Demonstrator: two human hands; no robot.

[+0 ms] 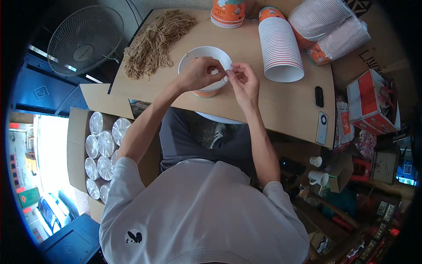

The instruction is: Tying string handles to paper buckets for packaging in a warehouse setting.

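In the middle of the table, near its front edge, stands a white paper bucket (211,52) with an orange printed outside. My left hand (201,74) and my right hand (244,83) meet above its right side. Both are closed, thumb against finger, pinching a thin piece of twine whose run is mostly hidden by the fingers. A bit of tan twine (189,54) shows at the bucket's far left rim. Left of the bucket lies a big heap of tan twine strands (154,42).
Nested paper buckets (281,48) lie on the table's right; more stacks (329,31) rest behind. An upright orange stack (227,13) stands at the back. A black object (319,97) and phone (322,127) lie near the right edge. Left are a fan (85,42) and a carton (78,149) of wrapped stacks.
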